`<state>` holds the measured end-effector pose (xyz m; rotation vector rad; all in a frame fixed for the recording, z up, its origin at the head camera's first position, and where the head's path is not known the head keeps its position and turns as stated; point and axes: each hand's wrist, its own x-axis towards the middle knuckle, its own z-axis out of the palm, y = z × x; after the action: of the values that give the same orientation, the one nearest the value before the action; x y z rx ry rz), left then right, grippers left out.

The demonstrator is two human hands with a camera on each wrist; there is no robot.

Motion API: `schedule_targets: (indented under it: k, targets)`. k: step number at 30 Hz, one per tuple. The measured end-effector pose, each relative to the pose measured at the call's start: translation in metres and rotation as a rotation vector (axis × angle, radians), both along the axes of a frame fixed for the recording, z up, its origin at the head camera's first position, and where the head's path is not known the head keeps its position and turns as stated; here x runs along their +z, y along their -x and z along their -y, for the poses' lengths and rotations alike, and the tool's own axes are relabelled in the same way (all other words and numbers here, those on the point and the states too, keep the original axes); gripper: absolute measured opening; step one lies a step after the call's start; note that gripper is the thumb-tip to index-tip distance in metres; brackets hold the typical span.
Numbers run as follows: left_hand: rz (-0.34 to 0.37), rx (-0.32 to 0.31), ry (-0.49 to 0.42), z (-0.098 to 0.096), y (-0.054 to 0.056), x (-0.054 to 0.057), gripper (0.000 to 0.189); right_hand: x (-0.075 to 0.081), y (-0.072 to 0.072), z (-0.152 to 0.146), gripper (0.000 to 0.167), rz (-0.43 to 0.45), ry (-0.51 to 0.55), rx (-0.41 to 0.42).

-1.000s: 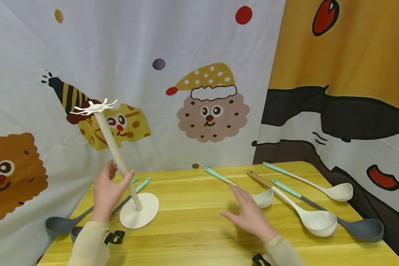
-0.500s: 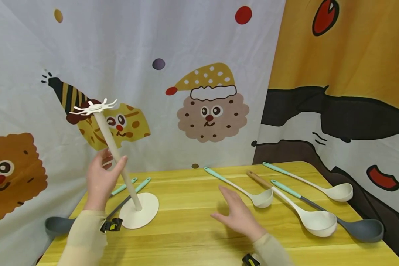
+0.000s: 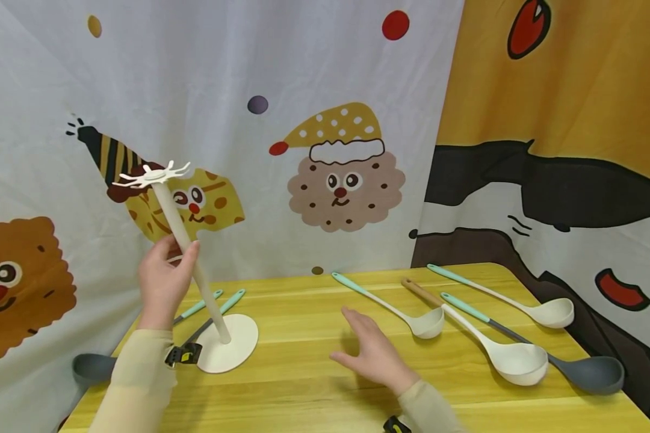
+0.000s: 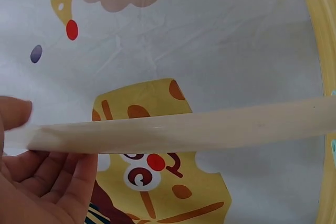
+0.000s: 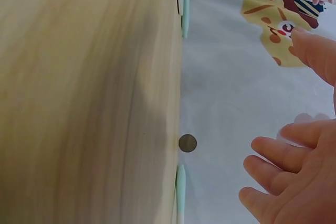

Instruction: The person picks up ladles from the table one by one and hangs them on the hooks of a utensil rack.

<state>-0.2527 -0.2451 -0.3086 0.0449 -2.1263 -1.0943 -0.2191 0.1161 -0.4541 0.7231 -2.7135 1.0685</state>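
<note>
A cream utensil stand point(image 3: 171, 210) with a ring of hooks on top rises from a round base at the table's left. My left hand point(image 3: 162, 285) is at the middle of its pole. In the left wrist view, the fingers point(image 4: 58, 177) lie against the pole's far side and the thumb point(image 4: 16, 113) stands off it. My right hand point(image 3: 376, 355) hovers over the table with fingers spread, holding nothing. Nearest to it lies a white ladle point(image 3: 428, 325) with a mint handle.
Right of that lie a white ladle point(image 3: 520, 364) with a brown handle, a grey ladle point(image 3: 596, 374) and another white ladle point(image 3: 555, 313). A grey ladle point(image 3: 93, 368) and two mint handles point(image 3: 233, 300) show behind the left arm. A printed curtain point(image 3: 325, 60) hangs behind the table point(image 3: 303, 397).
My left hand has moved up along the stand's pole and closer to it. My right hand has drifted left, away from the white ladle. The stand and ladles stay put.
</note>
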Motion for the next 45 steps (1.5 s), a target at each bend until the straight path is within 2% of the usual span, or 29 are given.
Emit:
schedule_targets:
  k: [7, 13, 19, 29, 38, 45]
  targets:
    - [-0.011, 0.047, 0.046, -0.002, 0.001, 0.002, 0.030, -0.001, 0.001, 0.003, 0.086, 0.001, -0.010, 0.005]
    - [-0.079, 0.074, 0.067, -0.006, 0.003, 0.000, 0.024, -0.001, 0.000, 0.001, 0.087, 0.014, 0.006, -0.003]
    - [-0.107, 0.078, 0.085, -0.011, 0.005, -0.002, 0.020, -0.002, 0.004, -0.001, 0.086, -0.017, 0.004, -0.033]
    - [-0.185, -0.010, 0.084, -0.034, 0.005, 0.005, 0.015, 0.005, 0.017, -0.019, 0.085, -0.063, -0.014, -0.080]
    - [-0.189, -0.102, 0.053, -0.076, 0.006, 0.015, 0.016, 0.012, 0.024, -0.036, 0.087, -0.051, -0.014, -0.133]
    - [-0.223, -0.197, -0.014, -0.103, 0.008, 0.023, 0.014, 0.016, 0.032, -0.042, 0.087, -0.049, -0.020, -0.164]
